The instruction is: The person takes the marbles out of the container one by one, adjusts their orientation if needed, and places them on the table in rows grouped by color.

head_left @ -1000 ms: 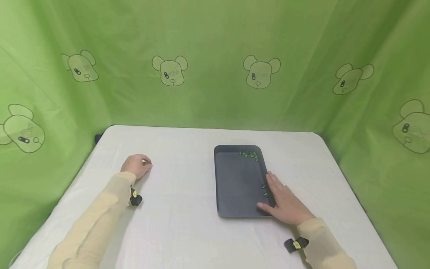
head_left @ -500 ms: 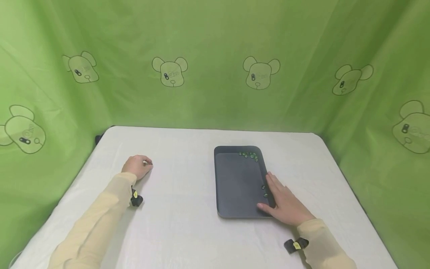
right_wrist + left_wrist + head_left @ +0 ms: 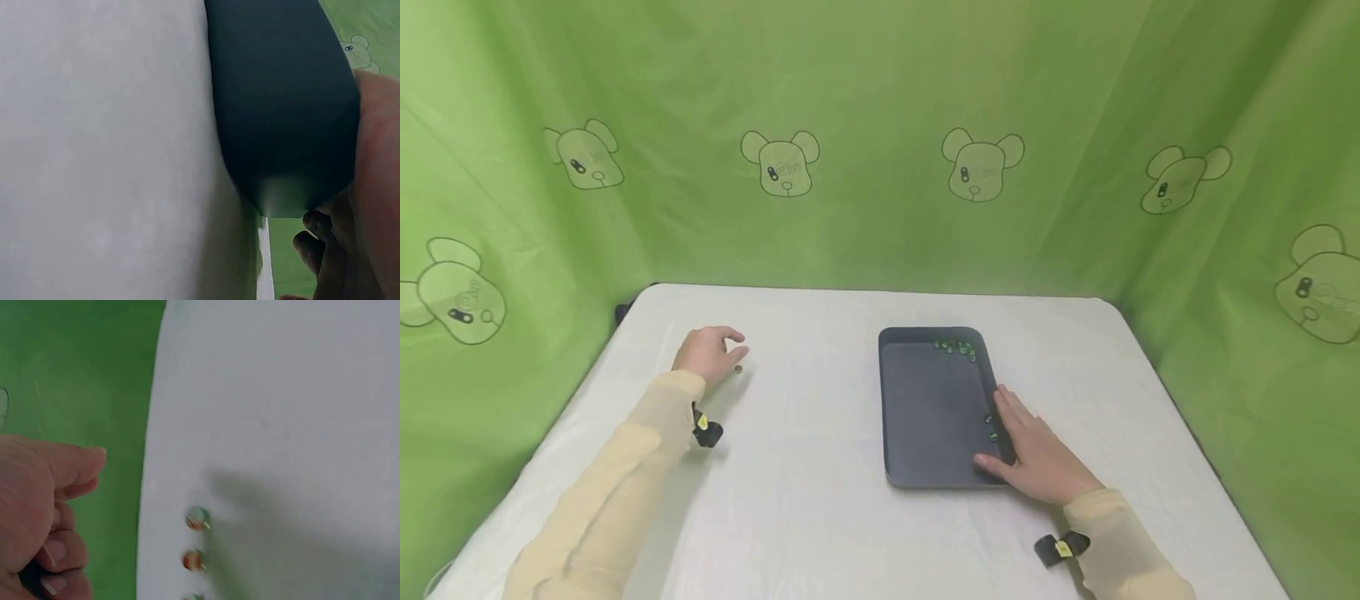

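My left hand (image 3: 709,353) hovers at the left of the table, thumb and forefinger apart. Just below its thumb, a small marble (image 3: 738,369) lies on the white cloth. In the left wrist view the other fingers curl loosely inward, and a few glass marbles with orange and green colouring, such as this marble (image 3: 197,518), sit in a row. My right hand (image 3: 1037,454) rests with straight fingers along the right rim of a dark grey tray (image 3: 925,408), its thumb over the near right corner. The right wrist view shows the tray's side wall (image 3: 281,100) beside the palm.
Several green marbles (image 3: 955,347) are gathered in the tray's far right corner. Two more marbles (image 3: 991,428) lie by its right wall. The white table (image 3: 805,433) is ringed by a green curtain (image 3: 880,233) with bear-head drawings.
My left hand has lifted slightly and parted its thumb and forefinger, letting go of the marble, which now lies on the cloth. The right hand and tray have stayed put.
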Demonstrator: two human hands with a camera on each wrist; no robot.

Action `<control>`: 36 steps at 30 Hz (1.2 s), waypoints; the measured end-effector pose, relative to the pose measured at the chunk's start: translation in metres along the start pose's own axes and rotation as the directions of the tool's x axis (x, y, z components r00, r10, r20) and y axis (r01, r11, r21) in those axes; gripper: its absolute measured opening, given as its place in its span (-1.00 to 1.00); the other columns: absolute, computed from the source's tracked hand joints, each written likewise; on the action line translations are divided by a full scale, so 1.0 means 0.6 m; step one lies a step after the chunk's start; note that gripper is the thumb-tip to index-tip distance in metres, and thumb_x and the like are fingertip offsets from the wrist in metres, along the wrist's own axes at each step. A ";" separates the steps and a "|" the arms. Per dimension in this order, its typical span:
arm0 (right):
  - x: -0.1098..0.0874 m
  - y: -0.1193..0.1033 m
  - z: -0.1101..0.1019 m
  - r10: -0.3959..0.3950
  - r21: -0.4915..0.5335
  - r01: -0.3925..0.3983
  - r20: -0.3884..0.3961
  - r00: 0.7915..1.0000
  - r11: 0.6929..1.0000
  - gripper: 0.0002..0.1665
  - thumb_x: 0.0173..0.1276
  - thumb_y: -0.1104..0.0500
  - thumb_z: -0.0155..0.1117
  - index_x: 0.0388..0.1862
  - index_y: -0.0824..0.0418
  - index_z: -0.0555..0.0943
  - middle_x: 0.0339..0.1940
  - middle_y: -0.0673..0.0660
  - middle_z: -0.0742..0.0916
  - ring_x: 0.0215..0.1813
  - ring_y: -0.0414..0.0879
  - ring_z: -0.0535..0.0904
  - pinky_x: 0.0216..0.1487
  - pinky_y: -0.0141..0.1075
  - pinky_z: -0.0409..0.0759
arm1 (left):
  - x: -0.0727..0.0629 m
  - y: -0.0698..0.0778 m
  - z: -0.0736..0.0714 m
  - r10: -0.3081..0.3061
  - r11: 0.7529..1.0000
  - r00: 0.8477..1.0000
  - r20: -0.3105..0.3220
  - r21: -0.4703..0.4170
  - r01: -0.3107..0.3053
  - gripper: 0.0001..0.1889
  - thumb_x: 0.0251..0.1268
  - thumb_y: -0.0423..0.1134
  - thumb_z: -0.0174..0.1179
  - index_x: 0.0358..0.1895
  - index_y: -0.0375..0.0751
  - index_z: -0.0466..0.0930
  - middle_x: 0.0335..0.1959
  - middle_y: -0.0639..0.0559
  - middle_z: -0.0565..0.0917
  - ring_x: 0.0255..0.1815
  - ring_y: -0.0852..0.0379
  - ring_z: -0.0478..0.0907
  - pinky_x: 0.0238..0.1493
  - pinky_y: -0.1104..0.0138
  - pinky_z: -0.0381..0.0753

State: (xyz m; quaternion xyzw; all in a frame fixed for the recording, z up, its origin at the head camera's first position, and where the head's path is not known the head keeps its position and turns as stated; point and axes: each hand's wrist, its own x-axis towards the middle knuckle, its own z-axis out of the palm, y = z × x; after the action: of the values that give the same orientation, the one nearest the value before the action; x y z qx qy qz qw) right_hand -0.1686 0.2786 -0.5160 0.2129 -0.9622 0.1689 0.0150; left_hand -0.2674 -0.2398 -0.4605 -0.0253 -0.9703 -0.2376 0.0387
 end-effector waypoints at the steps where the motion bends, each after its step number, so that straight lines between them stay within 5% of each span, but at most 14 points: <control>1: 0.000 0.000 0.000 -0.001 0.000 0.001 0.000 1.000 1.000 0.24 0.24 -0.43 0.13 0.54 0.31 -0.12 0.56 0.27 0.04 0.52 0.22 -0.01 0.36 0.26 0.08 | 0.001 0.010 -0.003 0.011 1.000 1.000 0.002 -0.004 -0.011 -0.68 0.31 -0.10 0.22 0.02 -0.18 0.65 -0.30 -0.14 0.65 -0.28 -0.04 0.55 -0.20 0.10 0.52; 9: 0.000 0.003 0.001 -0.012 -0.010 0.012 -0.014 1.000 1.000 0.23 0.24 -0.41 0.17 0.54 0.33 -0.09 0.56 0.28 0.05 0.51 0.23 0.01 0.35 0.26 0.11 | 0.012 0.103 0.011 0.140 0.990 0.990 -0.003 -0.034 -0.140 -0.69 0.28 -0.10 0.26 0.00 -0.17 0.67 -0.43 -0.02 0.63 -0.39 0.06 0.52 -0.28 0.18 0.51; 24: -0.001 0.002 0.003 -0.003 -0.013 0.002 -0.022 1.000 1.000 0.24 0.22 -0.41 0.18 0.54 0.32 -0.09 0.55 0.30 0.06 0.50 0.24 0.03 0.35 0.25 0.12 | 0.041 0.272 0.099 0.315 0.949 0.946 0.072 -0.053 -0.312 -0.72 0.27 -0.07 0.27 -0.02 -0.09 0.68 -0.59 0.09 0.58 -0.50 0.19 0.51 -0.33 0.30 0.52; 31: 0.000 -0.002 0.002 0.001 -0.008 -0.001 -0.022 1.000 1.000 0.22 0.24 -0.39 0.18 0.54 0.33 -0.08 0.55 0.30 0.07 0.50 0.25 0.03 0.34 0.26 0.12 | 0.062 0.343 0.138 0.361 0.932 0.924 0.125 -0.020 -0.361 -0.71 0.28 -0.03 0.25 -0.02 -0.06 0.68 -0.05 0.08 0.71 -0.02 0.11 0.62 0.08 0.26 0.53; 36: -0.001 -0.003 0.003 0.001 -0.001 -0.001 -0.036 0.999 1.000 0.22 0.23 -0.37 0.20 0.54 0.32 -0.07 0.55 0.29 0.08 0.50 0.25 0.05 0.32 0.28 0.14 | 0.078 0.392 0.175 0.354 0.933 0.922 0.159 0.003 -0.359 -0.70 0.30 0.00 0.23 0.01 -0.01 0.67 0.00 0.14 0.69 0.06 0.12 0.59 0.13 0.28 0.50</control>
State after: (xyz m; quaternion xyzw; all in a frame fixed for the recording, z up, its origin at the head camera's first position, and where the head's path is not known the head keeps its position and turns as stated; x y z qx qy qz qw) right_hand -0.1671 0.2769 -0.5175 0.2096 -0.9620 0.1720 0.0323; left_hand -0.3046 0.0183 -0.4413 -0.2193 -0.9531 -0.2085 0.0056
